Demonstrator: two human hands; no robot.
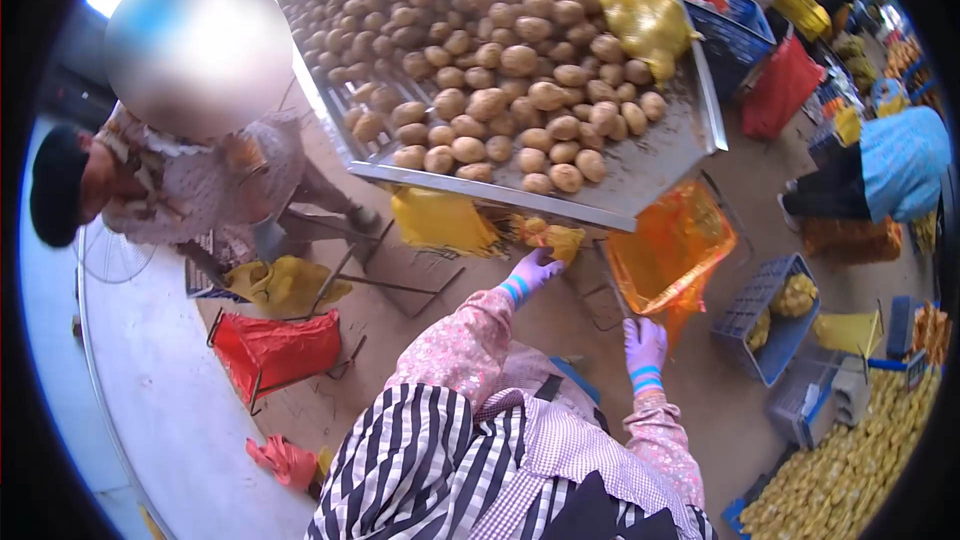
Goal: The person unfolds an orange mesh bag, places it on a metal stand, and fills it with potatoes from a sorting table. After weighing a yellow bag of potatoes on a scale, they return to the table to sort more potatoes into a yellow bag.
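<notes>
Many potatoes (520, 60) lie on a slatted metal sorting table (490, 193) in front of me. My left hand (536, 273), in a purple glove, is below the table's front edge, beside a small yellow net bag (556, 240); whether its fingers grip the bag I cannot make out. My right hand (645, 343), gloved the same way, is at the lower edge of an open orange net bag (668, 250), its fingers close together near the bag's frame. A filled yellow net bag (648, 18) rests on the table's right side.
A person (200, 180) stands at the left; another in blue (900, 165) bends at the right. Red bags (275, 352) hang on a frame at lower left. Blue crates (765, 320) and many potatoes (850, 460) are at the right.
</notes>
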